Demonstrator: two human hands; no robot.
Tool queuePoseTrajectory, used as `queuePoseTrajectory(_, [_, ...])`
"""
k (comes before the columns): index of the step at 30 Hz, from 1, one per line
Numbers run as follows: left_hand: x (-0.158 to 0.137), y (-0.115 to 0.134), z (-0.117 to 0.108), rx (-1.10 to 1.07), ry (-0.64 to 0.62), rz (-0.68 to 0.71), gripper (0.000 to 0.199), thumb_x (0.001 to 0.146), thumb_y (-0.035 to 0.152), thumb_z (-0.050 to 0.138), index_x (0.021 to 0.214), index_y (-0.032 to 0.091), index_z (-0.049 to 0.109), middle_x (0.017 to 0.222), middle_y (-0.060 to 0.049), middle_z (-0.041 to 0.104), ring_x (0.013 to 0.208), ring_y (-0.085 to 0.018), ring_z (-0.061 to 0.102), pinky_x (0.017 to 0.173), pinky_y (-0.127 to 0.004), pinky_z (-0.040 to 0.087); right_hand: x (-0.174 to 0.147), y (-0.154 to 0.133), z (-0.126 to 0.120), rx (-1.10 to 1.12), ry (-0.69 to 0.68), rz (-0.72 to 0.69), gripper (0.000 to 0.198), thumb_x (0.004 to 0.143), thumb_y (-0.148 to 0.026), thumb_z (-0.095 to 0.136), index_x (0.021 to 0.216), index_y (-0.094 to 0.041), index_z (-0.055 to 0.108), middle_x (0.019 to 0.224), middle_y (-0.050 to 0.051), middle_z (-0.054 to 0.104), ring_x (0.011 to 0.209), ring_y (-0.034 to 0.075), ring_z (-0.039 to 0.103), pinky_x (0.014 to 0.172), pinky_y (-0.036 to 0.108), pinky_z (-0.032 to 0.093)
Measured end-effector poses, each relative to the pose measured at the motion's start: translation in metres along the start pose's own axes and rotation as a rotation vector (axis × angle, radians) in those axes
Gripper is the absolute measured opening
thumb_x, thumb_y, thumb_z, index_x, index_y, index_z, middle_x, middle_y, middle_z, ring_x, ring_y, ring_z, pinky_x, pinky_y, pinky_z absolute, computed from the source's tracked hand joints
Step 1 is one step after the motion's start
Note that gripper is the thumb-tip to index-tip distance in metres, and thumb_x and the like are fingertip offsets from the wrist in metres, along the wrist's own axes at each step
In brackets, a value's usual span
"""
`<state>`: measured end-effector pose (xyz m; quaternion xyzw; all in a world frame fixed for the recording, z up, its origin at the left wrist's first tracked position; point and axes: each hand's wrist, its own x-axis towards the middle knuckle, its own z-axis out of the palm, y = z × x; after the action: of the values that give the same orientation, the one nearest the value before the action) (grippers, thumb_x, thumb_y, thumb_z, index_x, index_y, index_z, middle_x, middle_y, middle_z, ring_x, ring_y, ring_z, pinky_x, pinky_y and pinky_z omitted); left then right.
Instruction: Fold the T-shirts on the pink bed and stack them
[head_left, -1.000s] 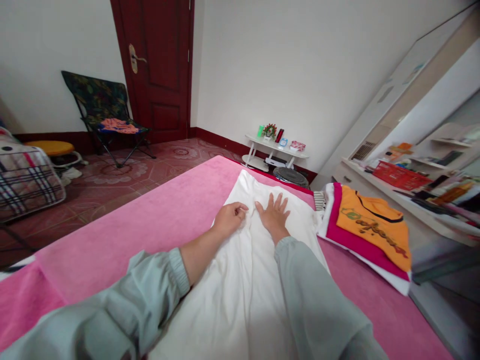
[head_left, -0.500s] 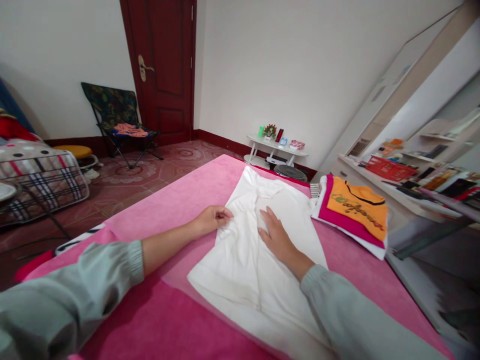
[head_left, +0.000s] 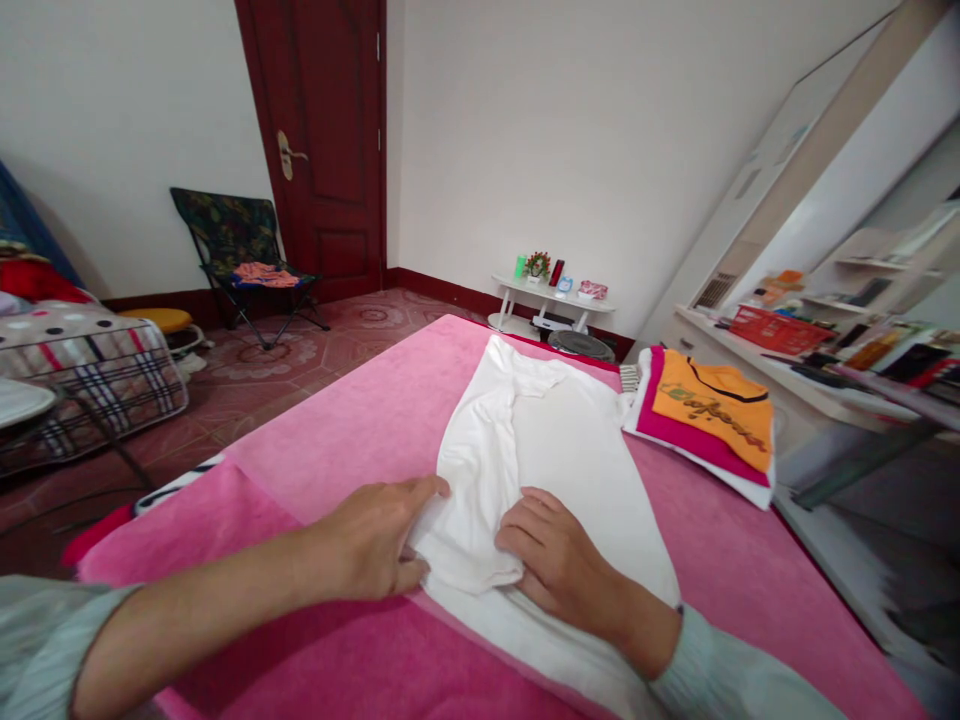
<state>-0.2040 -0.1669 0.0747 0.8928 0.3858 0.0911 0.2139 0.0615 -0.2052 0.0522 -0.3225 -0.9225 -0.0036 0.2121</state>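
A white shirt lies on the pink bed cover, its left side folded over toward the middle in a loose, wrinkled strip. At the left edge of this strip is my left hand, thumb and forefinger apart and touching the cloth. My right hand rests low on the shirt, at the inner edge of the strip. Its fingers are curled onto the fabric near the strip's lower end, with the fingertips partly hidden.
A stack of folded shirts, orange on top, sits at the right edge of the pink bed cover. Beyond stand a low white table, a folding chair and a door. A red basket is on the right-hand desk.
Both hands have moved down the shirt toward me. The lower left part of the shirt is now folded inward, and my right hand has gone from flat to curled.
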Motion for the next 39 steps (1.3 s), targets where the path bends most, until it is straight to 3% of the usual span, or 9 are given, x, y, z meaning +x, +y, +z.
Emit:
queuePoseTrajectory(8, [0.006,-0.014,0.022,0.087,0.191,0.050,0.054,0.073,0.012,0.050,0.126,0.023,0.041,0.110,-0.006,0.059,0.089,-0.020,0.062,0.077,-0.030,0.048,0.018,-0.008,-0.003,0.205,0.273,0.317,0.018,0.094,-0.024,0.047,0.080,-0.019,0.056,0.073,0.001,0.057,0.073,0.015,0.051,0.071,0.031,0.036])
queuePoseTrajectory(16, [-0.012,-0.010,-0.014,0.125,0.302,0.094,0.034,0.077,0.012,0.048,0.106,0.026,0.060,0.096,-0.001,0.062,0.078,-0.015,0.061,0.067,-0.025,0.044,0.017,-0.015,-0.003,0.242,0.236,0.263,0.015,0.093,-0.024,0.050,0.084,-0.019,0.061,0.076,0.002,0.060,0.076,0.016,0.054,0.074,0.031,0.037])
queuePoseTrajectory(19, [-0.020,-0.003,-0.030,0.210,0.216,0.042,0.032,0.076,0.016,0.051,0.102,0.030,0.063,0.091,0.000,0.063,0.071,-0.015,0.062,0.062,-0.026,0.040,0.020,-0.018,-0.006,0.226,0.167,0.184,0.012,0.091,-0.023,0.052,0.087,-0.019,0.063,0.079,0.003,0.062,0.078,0.016,0.055,0.077,0.033,0.038])
queuePoseTrajectory(23, [-0.023,0.002,-0.027,0.294,0.039,-0.016,0.023,0.071,0.014,0.053,0.084,0.028,0.066,0.081,-0.001,0.063,0.064,-0.017,0.060,0.058,-0.028,0.036,0.023,-0.022,-0.007,0.200,0.031,0.107,0.012,0.088,-0.024,0.054,0.084,-0.020,0.065,0.074,0.002,0.062,0.075,0.015,0.056,0.079,0.033,0.039])
queuePoseTrajectory(28, [-0.015,0.002,-0.026,0.116,-0.139,0.034,0.003,0.071,0.027,0.065,0.070,0.025,0.068,0.074,0.000,0.064,0.065,-0.017,0.058,0.058,-0.026,0.034,0.019,-0.024,-0.006,0.308,-0.140,0.110,0.021,0.081,-0.040,0.065,0.074,-0.020,0.065,0.062,-0.004,0.059,0.062,0.011,0.055,0.075,0.029,0.040])
queuePoseTrajectory(31, [0.007,-0.006,-0.035,-0.062,-0.254,0.016,0.032,0.076,0.050,0.063,0.063,0.020,0.067,0.056,0.002,0.057,0.052,-0.013,0.049,0.049,-0.024,0.028,0.021,-0.021,-0.007,0.374,-0.133,0.176,0.030,0.089,-0.045,0.055,0.075,-0.020,0.065,0.063,-0.003,0.059,0.063,0.011,0.055,0.070,0.026,0.041])
queuePoseTrajectory(34, [0.049,-0.016,-0.036,-0.126,-0.172,0.035,0.042,0.086,0.047,0.050,0.062,0.017,0.066,0.051,0.002,0.053,0.049,-0.012,0.046,0.048,-0.023,0.028,0.027,-0.013,-0.001,0.280,-0.004,0.298,0.026,0.092,-0.038,0.050,0.086,-0.019,0.066,0.090,0.005,0.065,0.087,0.017,0.059,0.082,0.031,0.043])
queuePoseTrajectory(37, [0.105,-0.020,-0.024,-0.014,0.069,0.057,0.025,0.083,0.031,0.053,0.093,0.016,0.070,0.084,-0.005,0.069,0.077,-0.019,0.062,0.068,-0.026,0.044,0.028,-0.007,0.011,0.191,-0.051,0.338,0.040,0.087,-0.041,0.057,0.122,-0.022,0.058,0.136,0.010,0.050,0.127,0.026,0.042,0.107,0.046,0.030])
queuePoseTrajectory(39, [0.143,-0.017,-0.011,0.078,0.124,0.082,0.040,0.080,0.024,0.054,0.118,0.013,0.061,0.117,-0.012,0.064,0.105,-0.025,0.060,0.088,-0.030,0.045,0.026,-0.005,0.019,0.188,-0.145,0.343,0.055,0.089,-0.045,0.053,0.139,-0.026,0.042,0.151,0.009,0.033,0.140,0.027,0.025,0.114,0.051,0.017])
